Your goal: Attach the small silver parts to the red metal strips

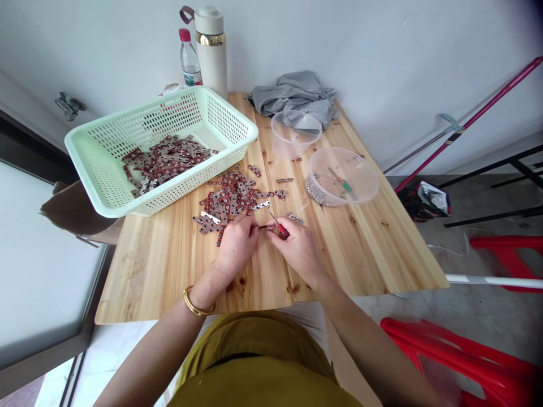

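My right hand [300, 250] is closed around a small red-handled screwdriver [282, 230], its thin shaft pointing up and away from me. My left hand [238, 242] pinches one end of a small dark reddish strip [263, 227], whose other end reaches the right fingertips. Just beyond the left hand lies a loose pile of reddish-brown and grey strips [231, 195] with round holes or studs. A few small metal pieces [293, 217], too small to name, sit past the right hand.
A pale green basket [159, 199] with more strips stands at the left. Two clear plastic tubs [369, 180] are at the right, the nearer holding metal bits and a green-handled tool. Behind are a grey cloth [292, 93], a bottle [189, 59] and a flask [212, 62].
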Demonstrator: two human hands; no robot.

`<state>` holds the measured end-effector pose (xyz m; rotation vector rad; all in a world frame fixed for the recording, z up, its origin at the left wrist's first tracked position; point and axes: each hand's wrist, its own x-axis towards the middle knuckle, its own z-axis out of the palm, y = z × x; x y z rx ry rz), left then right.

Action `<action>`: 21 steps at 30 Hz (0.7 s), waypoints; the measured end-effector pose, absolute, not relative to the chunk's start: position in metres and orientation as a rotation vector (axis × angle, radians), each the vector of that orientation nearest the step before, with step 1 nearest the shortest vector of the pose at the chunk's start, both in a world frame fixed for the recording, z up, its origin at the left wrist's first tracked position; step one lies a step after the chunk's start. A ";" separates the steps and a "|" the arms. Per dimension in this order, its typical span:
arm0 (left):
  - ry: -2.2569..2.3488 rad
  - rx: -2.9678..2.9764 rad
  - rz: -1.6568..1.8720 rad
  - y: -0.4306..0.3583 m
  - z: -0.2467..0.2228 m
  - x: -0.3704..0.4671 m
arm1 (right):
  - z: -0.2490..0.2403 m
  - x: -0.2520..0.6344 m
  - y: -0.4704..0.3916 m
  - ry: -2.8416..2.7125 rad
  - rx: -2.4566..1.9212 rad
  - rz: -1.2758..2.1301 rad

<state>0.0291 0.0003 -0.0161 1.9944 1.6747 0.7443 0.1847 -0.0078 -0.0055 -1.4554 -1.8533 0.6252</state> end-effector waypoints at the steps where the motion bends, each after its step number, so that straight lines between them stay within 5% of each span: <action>1: 1.677 2.001 0.746 0.000 -0.017 0.029 | -0.006 0.184 -0.007 -1.857 -1.453 0.601; 21: 1.687 1.965 0.678 0.002 -0.013 0.032 | -0.025 0.176 -0.004 -2.173 -1.448 0.142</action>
